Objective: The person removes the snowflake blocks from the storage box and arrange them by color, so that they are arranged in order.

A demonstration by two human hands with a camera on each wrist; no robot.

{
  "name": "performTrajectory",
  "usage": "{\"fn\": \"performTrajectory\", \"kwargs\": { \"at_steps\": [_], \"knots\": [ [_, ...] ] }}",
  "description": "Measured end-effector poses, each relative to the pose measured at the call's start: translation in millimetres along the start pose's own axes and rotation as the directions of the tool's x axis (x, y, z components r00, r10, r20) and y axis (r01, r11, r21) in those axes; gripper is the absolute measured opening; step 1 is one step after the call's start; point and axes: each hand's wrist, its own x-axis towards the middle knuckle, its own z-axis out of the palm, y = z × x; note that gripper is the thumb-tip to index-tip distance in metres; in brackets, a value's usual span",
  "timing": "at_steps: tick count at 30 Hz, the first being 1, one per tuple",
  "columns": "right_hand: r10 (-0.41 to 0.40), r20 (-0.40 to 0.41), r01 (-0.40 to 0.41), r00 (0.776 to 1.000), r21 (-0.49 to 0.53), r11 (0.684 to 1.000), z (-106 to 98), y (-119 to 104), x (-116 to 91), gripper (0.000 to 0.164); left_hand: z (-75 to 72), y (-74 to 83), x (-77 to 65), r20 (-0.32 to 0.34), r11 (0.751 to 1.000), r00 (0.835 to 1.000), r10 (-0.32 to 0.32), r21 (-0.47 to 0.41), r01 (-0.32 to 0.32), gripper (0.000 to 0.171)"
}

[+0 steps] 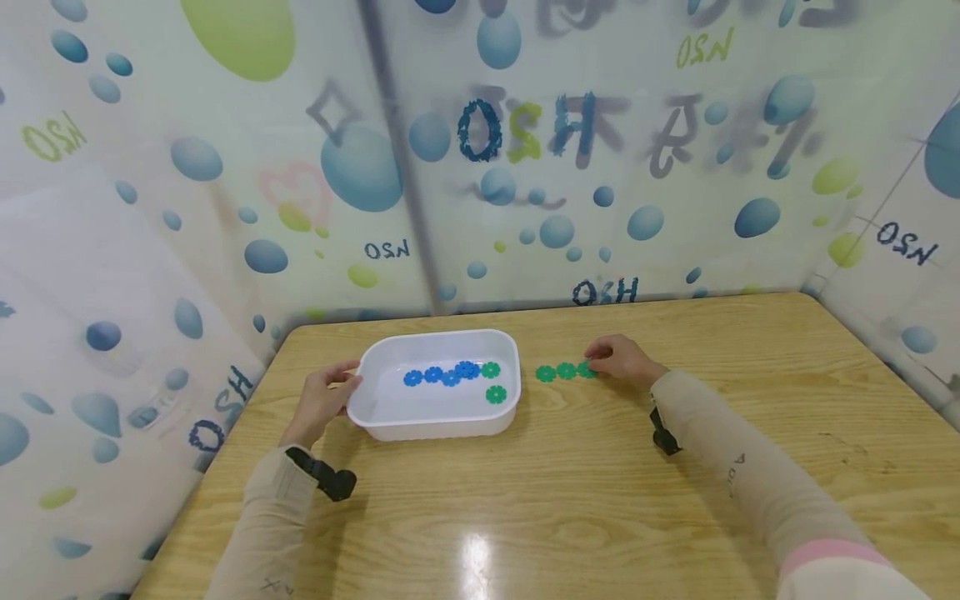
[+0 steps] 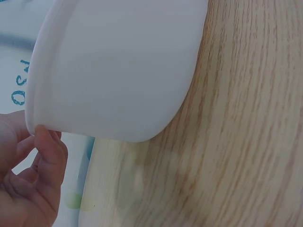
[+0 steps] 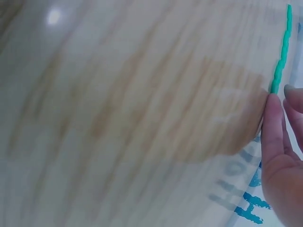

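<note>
My left hand (image 1: pixel 318 404) pinches the left rim of a white plastic basin (image 1: pixel 442 431) between thumb and fingers. Inside it, several blue notched snowflake discs (image 1: pixel 433 375) lie in a row, with two green discs (image 1: pixel 496 395) at the right end. Right of the basin, a row of green snowflake discs (image 1: pixel 566 370) stretches toward my right hand (image 1: pixel 624 358), whose fingers and thumb pinch its right end. In the right wrist view this row appears edge-on as a thin green strip (image 3: pixel 282 59), and the fingertips meet its near end.
The basin stands on a wood-grain table (image 1: pixel 570 492), left of its middle. Behind and beside the table hang pale sheets (image 1: pixel 555 192) printed with blue and green drops and lettering. Dark wrist cameras (image 1: pixel 335 483) are strapped over both sleeves.
</note>
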Motion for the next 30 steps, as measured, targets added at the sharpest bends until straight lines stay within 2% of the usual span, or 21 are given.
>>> {"fn": "performTrajectory", "kwargs": {
  "at_steps": [6,8,18,24,30],
  "knots": [
    [0.051,0.010,-0.052,0.999,0.039,0.998,-3.0,-3.7,-0.6,0.026,0.0,0.0,-0.2,0.004,1.000,1.000,-0.009,-0.003,0.009,0.040],
    [0.046,0.017,-0.047,0.999,0.048,0.998,-4.1,-7.5,-1.9,0.027,-0.3,-0.2,-0.3,0.003,1.000,1.000,-0.009,-0.004,0.009,0.040],
    [-0.097,0.066,0.089,0.993,0.108,0.990,-1.0,-29.2,-6.1,0.029,-1.9,-5.2,-0.4,-0.001,1.000,1.000,0.000,-0.002,0.000,0.041],
    [-0.112,0.061,0.100,0.992,0.174,0.980,-1.7,-46.8,-5.9,0.032,-0.6,-5.9,-0.3,-0.002,1.000,1.000,-0.002,-0.007,0.002,0.041],
    [-0.146,0.060,0.133,0.987,0.184,0.974,-2.7,-67.4,-7.2,0.030,-1.8,-2.9,0.7,0.000,1.000,1.000,-0.006,-0.003,0.006,0.041]
  ]
}}
